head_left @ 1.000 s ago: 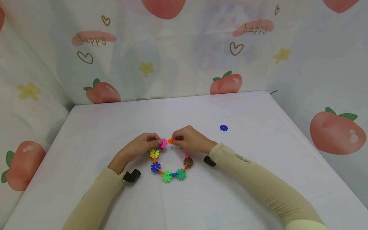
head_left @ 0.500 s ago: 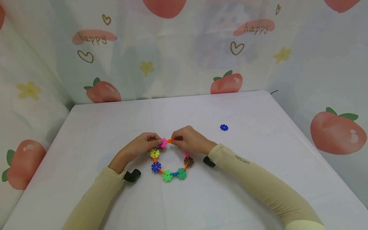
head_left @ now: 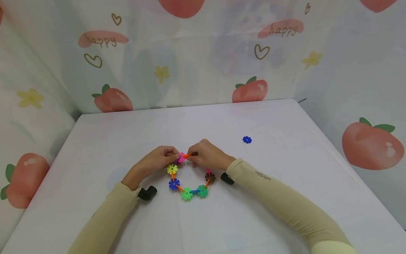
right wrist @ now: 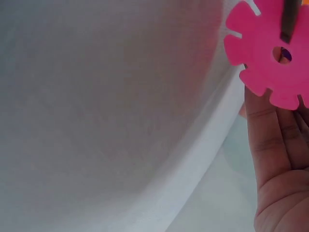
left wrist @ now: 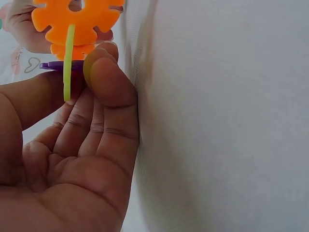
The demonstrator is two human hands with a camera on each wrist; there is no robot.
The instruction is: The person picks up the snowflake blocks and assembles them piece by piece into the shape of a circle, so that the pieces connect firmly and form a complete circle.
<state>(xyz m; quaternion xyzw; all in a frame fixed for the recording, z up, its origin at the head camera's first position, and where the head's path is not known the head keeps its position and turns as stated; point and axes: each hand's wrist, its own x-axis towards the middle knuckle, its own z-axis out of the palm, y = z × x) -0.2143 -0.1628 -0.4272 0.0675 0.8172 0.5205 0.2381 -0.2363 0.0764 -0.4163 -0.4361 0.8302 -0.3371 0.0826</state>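
Notched plastic linking discs form a ring-shaped chain between my hands in the head view. My left hand (head_left: pixel 157 158) pinches a pink disc (head_left: pixel 182 158) at the chain's far side. Opposite it, my right hand (head_left: pixel 207 155) pinches an orange disc (head_left: pixel 186 156) whose edge meets the pink one. Yellow (head_left: pixel 172 169), blue (head_left: pixel 174 184), light green (head_left: pixel 186 193), teal (head_left: pixel 202 191) and brown (head_left: pixel 210 177) discs curve round the near side. A purple disc (left wrist: pixel 52 65) shows by the left fingers in the left wrist view. Another pink disc (right wrist: pixel 258 53) covers the right fingertips in the right wrist view.
A loose blue disc (head_left: pixel 247 140) lies on the white-covered table (head_left: pixel 272 218), beyond the right hand. Black wrist cameras (head_left: pixel 147 193) stick out beneath both sleeves. A fruit-print curtain (head_left: pixel 196 53) stands behind the table.
The right hand has moved slightly left, bringing the orange disc from just apart to meeting the pink disc. The near part of the chain has shifted a little to the right.
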